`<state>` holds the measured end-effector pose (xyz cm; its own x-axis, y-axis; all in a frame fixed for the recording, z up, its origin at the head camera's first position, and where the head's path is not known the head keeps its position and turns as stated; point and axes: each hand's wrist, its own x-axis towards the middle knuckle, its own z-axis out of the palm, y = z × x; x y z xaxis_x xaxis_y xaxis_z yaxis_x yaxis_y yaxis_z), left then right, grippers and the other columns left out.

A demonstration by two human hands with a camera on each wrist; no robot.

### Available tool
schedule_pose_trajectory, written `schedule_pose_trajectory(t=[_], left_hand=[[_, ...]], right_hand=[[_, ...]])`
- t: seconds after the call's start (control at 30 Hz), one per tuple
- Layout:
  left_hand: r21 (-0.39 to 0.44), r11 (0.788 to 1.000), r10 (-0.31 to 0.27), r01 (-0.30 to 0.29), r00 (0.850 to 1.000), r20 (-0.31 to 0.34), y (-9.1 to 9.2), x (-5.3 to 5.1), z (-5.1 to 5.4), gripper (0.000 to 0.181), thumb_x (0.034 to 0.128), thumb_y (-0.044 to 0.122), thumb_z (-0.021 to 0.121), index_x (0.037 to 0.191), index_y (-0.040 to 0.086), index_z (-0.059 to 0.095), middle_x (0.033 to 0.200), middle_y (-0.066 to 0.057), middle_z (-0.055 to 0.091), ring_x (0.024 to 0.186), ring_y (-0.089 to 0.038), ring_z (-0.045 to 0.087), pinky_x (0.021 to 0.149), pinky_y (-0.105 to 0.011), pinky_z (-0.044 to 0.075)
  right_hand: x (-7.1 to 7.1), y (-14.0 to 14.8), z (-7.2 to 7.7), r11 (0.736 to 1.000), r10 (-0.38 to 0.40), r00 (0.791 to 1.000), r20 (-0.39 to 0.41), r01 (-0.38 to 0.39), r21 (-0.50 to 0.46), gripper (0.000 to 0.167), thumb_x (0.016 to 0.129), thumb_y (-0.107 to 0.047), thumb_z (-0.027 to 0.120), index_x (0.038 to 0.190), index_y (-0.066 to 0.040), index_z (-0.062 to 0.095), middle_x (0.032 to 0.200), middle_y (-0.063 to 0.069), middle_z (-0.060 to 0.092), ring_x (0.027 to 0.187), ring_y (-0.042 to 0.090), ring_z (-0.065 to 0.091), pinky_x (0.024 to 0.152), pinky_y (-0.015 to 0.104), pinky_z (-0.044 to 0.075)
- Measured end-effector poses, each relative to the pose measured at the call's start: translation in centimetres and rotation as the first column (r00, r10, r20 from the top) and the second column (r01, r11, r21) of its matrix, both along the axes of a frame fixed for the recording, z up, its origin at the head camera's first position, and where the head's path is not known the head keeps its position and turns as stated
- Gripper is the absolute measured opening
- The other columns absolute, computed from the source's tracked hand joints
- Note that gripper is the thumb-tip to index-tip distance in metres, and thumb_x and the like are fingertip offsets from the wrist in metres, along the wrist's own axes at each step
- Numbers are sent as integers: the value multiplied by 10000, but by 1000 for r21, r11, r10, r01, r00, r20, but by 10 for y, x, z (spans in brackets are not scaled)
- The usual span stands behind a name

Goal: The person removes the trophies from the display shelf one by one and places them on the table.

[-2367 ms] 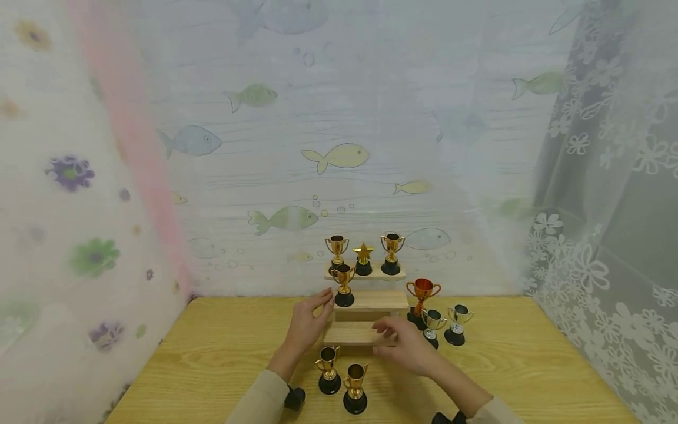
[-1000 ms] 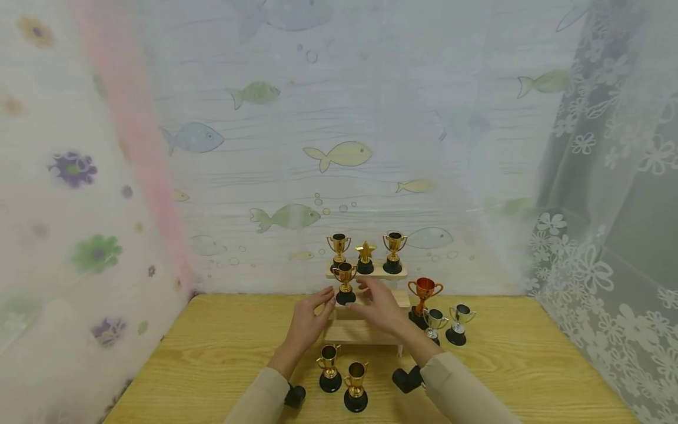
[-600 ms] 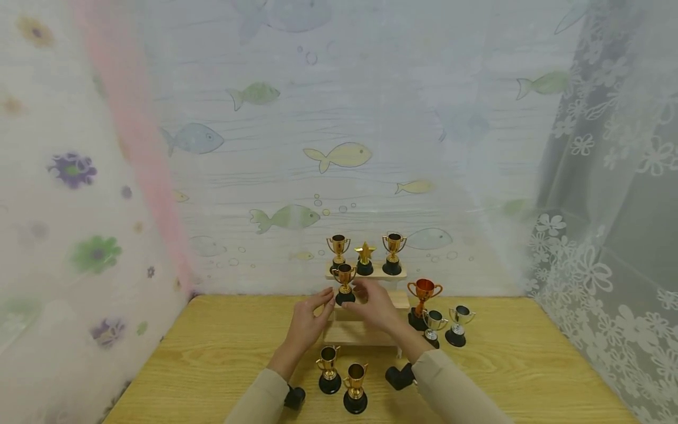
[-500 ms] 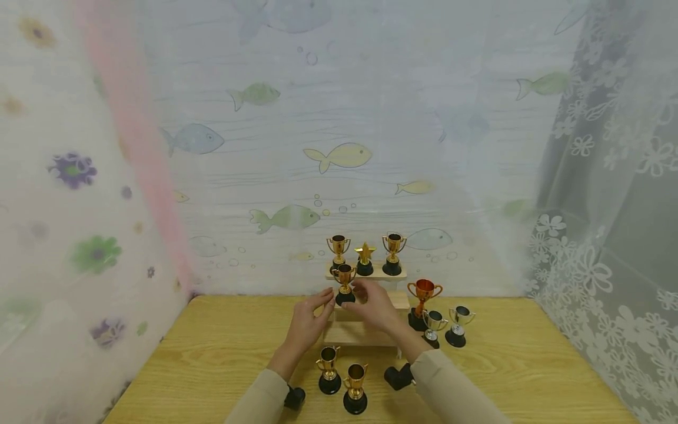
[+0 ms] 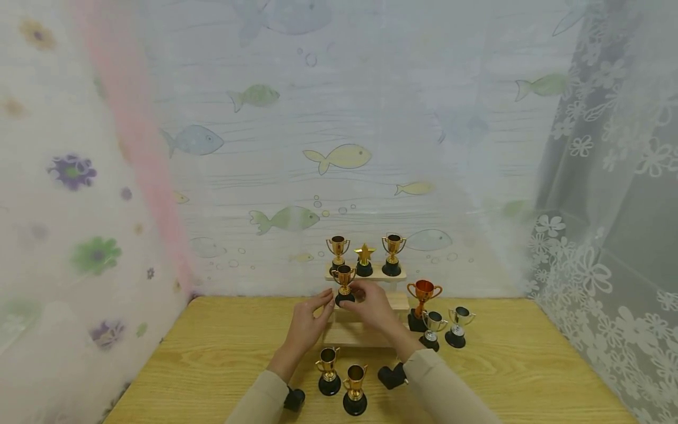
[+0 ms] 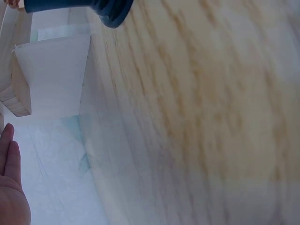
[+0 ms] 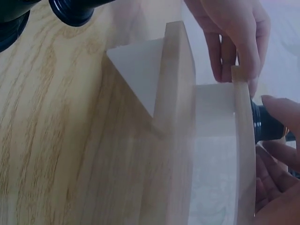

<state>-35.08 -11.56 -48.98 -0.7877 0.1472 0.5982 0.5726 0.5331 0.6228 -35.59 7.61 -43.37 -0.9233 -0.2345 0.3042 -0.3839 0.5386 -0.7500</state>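
On the left part of the stand's middle shelf stands a gold trophy cup with a black base. My right hand pinches that base between thumb and fingers; the right wrist view shows the black base between them. At the shelf's left end is my left hand, its fingers fairly straight and touching the shelf's edge beside the trophy. Its fingertips show low at the left of the left wrist view. The top shelf bears two gold cups and a star trophy.
In front of the stand, two gold trophies stand on the wooden table. An orange-bronze trophy and two silver trophies are right of it. The bottom shelf is partly behind my right forearm. A fish-patterned curtain hangs behind.
My right hand has come up and left from the bottom shelf to the gold trophy on the middle shelf and closed on its base. My left hand has stayed put.
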Motion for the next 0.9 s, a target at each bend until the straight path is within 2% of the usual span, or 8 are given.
schedule_pose_trajectory(t=[0.23, 0.43, 0.9], left_hand=[[-5, 1000, -3, 3, 1000, 5, -1, -2, -1, 343, 1043, 233, 623, 1272, -6, 710, 1378, -88, 651, 1264, -330, 618, 1011, -529, 520], [-9, 1000, -3, 3, 1000, -6, -1, -3, -1, 329, 1042, 219, 624, 1259, -9, 717, 1363, -92, 661, 1260, -331, 621, 1006, -528, 524], [1, 1000, 8, -8, 998, 56, -1, 0, 1, 351, 1048, 270, 613, 1283, 29, 713, 1394, -58, 640, 1296, -292, 596, 1049, -509, 500]], right_hand=[[0, -5, -2, 999, -35, 999, -19, 35, -10, 424, 882, -191, 820, 1230, 13, 692, 1171, 152, 660, 1018, 299, 644, 873, 482, 561], [-1, -8, -4, 998, -53, 998, -25, 52, -28, 407, 881, -175, 819, 1212, 29, 702, 1199, 163, 656, 1010, 301, 653, 863, 473, 571], [-1, -8, -5, 997, -71, 997, -37, 70, -33, 370, 886, -190, 821, 1178, 13, 722, 1161, 144, 667, 973, 285, 661, 800, 446, 581]])
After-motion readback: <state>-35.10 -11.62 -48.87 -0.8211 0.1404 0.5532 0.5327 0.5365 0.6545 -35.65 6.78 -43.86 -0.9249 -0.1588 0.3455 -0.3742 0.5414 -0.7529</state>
